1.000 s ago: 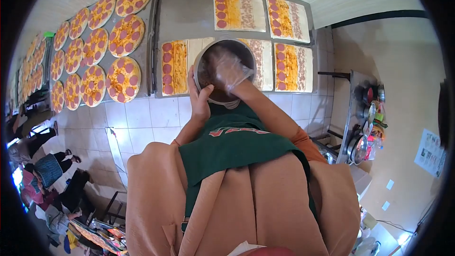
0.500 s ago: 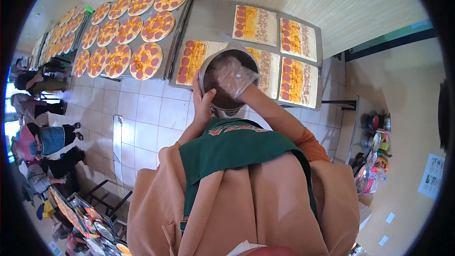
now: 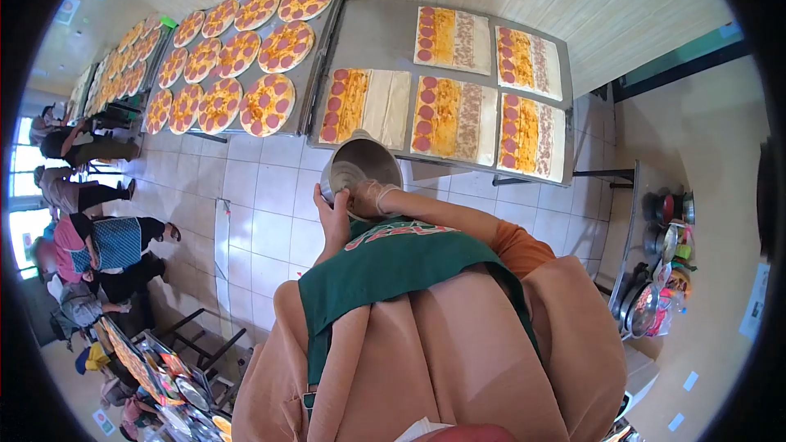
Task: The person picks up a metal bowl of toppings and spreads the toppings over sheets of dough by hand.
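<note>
A deep metal bowl (image 3: 378, 155) is tilted in front of my green apron, close to the table's front edge. My left hand (image 3: 330, 211) grips its left side, with the thumb over the rim. My right hand (image 3: 375, 196), in a clear plastic glove, reaches into the bowl, and its fingers are largely hidden. What lies at the bottom of the bowl cannot be made out. Just beyond the bowl, a dough sheet (image 3: 385, 110) bears sausage slices and orange sauce on its left part and bare pale dough on its right.
Several dough rectangles (image 3: 453, 37) with sausage, sauce and a crumbly topping lie on the grey metal table (image 3: 372, 33). Round pizzas (image 3: 268, 104) cover the table to the left. Pans (image 3: 643, 307) stand at the right. People (image 3: 115, 241) are at the far left.
The bowl has come down and nearer to my body, away from over the dough sheets. My gloved right hand stays inside it, and my left hand keeps its hold.
</note>
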Demonstrator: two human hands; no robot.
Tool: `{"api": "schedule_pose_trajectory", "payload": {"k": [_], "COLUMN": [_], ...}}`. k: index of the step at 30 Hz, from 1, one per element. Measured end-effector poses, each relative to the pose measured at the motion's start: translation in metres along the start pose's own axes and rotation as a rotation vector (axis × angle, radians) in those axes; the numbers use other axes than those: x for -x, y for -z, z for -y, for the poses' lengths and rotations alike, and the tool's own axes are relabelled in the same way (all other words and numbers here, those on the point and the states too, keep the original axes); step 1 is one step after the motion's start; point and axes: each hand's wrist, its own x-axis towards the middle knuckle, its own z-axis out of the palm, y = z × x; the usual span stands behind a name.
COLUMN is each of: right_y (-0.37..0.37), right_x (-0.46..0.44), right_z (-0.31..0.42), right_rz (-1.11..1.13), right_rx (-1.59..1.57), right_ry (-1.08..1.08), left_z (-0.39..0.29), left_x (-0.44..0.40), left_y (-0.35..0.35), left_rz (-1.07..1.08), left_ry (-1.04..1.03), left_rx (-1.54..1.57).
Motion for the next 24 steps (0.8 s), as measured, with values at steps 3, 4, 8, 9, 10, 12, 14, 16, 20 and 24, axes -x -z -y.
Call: {"api": "schedule_pose_trajectory", "payload": {"k": [3, 4, 8, 9, 10, 12, 14, 16, 20, 24], "right_y": [0.015, 0.021, 0.029, 0.03, 0.027, 0.019, 0.022, 0.016, -0.006, -0.015], "right_x": [-0.014, -0.019, -0.062, -0.076, -0.087, -0.099, -0.104, -0.102, -0.118, -0.146], "right_z": [0.004, 0.003, -0.002, -0.002, -0.008, -0.024, -0.022, -0.033, -0.095, -0.133], "right_rz": [-0.073, -0.112, -0.205, -0.304, -0.317, -0.336, -0.396, -0.545, -0.728, -0.78], "right_rx": [-0.081, -0.12, -0.234, -0.234, -0.444, -0.86, -1.316, -1.726, -1.512, -0.822], "right_ry": [-0.076, -0.067, -0.209, -0.207, -0.188, -0.145, -0.211, -0.15, -0.448, -0.783], "left_z": [-0.02, -0.018, -0.019, -0.022, -0.023, -0.021, -0.018, -0.02, -0.018, -0.026], "left_x": [-0.017, -0.029, -0.088, -0.101, -0.114, -0.138, -0.16, -0.17, -0.186, -0.194], "left_y": [0.001, 0.005, 0.023, 0.028, 0.034, 0.047, 0.064, 0.078, 0.103, 0.108], "left_rz": [0.047, 0.071, 0.179, 0.203, 0.222, 0.247, 0.281, 0.302, 0.392, 0.337], "left_ry": [0.005, -0.002, 0.042, 0.074, 0.092, 0.134, 0.091, 0.098, 0.145, 0.202], "left_rx": [-0.067, -0.044, -0.002, 0.002, -0.005, -0.011, -0.116, -0.144, -0.206, -0.205]}}
